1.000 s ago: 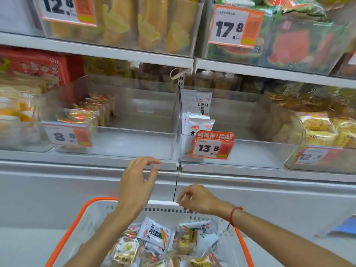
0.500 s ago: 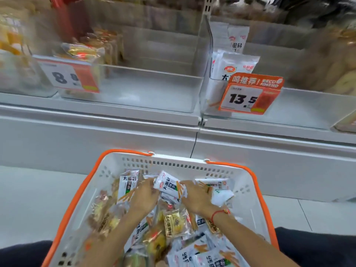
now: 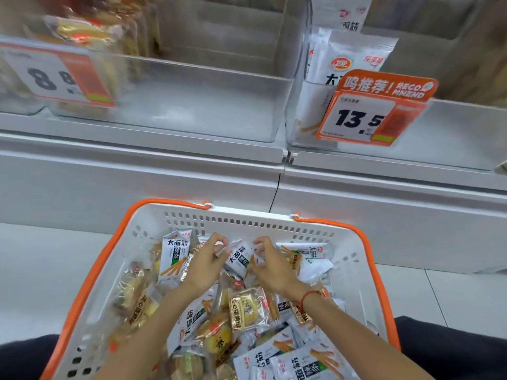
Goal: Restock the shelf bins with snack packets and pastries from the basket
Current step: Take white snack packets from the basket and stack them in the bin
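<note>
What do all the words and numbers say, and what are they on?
"8.8": left price tag, its small print blurred.
"13.5": right price tag.
"鸣推荐! RECOMMEND": orange sign above that tag.
"大面筋 辣条": white packet in the basket.
"大面筋": packet both hands pinch.
Pastry wrappers: too blurred to read.

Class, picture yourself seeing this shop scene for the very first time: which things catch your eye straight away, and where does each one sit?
First comes the orange-rimmed basket low in the middle, heaped with wrapped snacks, where the left hand and right hand together grip one white snack packet. Next is the orange 13.5 price tag on the clear bin at upper right. The 8.8 price tag at upper left is blurred.
</note>
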Motion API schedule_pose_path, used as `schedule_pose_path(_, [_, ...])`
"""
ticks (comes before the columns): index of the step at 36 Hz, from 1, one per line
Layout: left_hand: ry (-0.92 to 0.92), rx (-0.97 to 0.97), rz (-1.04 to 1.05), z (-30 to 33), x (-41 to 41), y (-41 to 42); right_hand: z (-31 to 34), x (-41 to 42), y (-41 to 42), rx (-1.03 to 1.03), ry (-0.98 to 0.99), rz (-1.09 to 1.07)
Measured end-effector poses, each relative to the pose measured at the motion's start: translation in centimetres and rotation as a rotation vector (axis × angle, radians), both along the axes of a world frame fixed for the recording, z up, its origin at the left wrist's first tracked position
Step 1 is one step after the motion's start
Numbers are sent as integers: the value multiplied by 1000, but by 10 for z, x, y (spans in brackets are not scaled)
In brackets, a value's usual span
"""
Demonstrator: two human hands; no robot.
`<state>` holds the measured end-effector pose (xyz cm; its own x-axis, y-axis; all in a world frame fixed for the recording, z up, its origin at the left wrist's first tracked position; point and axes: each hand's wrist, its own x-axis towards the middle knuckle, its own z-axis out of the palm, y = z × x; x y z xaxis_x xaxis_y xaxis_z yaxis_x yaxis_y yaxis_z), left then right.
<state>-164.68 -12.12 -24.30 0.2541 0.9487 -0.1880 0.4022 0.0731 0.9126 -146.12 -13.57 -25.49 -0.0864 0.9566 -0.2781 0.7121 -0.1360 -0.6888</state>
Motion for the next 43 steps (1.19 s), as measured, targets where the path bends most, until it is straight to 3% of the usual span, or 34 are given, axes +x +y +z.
schedule_pose_path(5, [-122,-14,-23,40,2,11,26,8,12,63,-85,76])
schedule_pose_path(8, [-195,-125,-15,63,-1,19,47,13,21,12,9,155])
schedule_pose_path(12, [-74,-219,-208,78,-9,20,97,23,36,-51,95,279])
schedule_pose_path(16, [-89,-52,-169,104,0,15,151,33,44,-79,116,379])
schedule_pose_path(20, [-153,120,-113,147,8,18,202,37,45,35,76,390])
schedule_pose_path(28, [-252,393,-158,244,29,26,288,44,12,297,213,228])
schedule_pose_path(36, [-303,580,1,317,58,59,351,86,6,47,344,76])
schedule_pose_path(43, [4,623,87,330,83,121,377,137,32,20,690,-199])
